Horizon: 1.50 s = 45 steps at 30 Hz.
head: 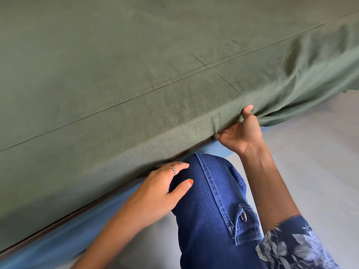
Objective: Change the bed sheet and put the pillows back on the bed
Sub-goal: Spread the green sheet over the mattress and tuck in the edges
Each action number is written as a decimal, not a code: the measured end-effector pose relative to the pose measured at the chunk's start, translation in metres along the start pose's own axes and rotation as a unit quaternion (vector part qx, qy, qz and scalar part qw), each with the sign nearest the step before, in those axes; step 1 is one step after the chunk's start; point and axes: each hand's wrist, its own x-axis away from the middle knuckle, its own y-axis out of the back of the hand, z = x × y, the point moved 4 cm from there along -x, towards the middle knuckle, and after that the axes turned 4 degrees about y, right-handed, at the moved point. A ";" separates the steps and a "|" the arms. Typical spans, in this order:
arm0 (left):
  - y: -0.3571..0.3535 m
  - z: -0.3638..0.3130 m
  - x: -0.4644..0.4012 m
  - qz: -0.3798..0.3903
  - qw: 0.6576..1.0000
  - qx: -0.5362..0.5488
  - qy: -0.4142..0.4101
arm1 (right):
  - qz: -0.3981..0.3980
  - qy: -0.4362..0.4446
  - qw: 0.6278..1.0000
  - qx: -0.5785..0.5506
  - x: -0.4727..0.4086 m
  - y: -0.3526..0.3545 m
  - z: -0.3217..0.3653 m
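Note:
A green bed sheet [136, 74] covers the mattress and fills most of the view, smooth on top with a seam line running across. My right hand [240, 133] grips the mattress edge through the sheet, thumb on the side and fingers tucked underneath. To its right the sheet hangs loose in folds [310, 84] over the side. My left hand [155, 189] lies at the bed's lower edge with fingers straight, its fingertips against the sheet's tucked hem beside my knee. No pillows are in view.
My knee in blue jeans [211, 200] presses close to the bed side. A blue base [81, 226] with a dark wooden strip runs under the mattress. Grey floor [310, 162] lies to the right.

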 end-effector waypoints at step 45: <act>0.013 -0.127 -0.202 -0.030 0.936 -0.296 -0.188 | -0.276 0.397 0.694 0.534 -0.069 0.022 0.190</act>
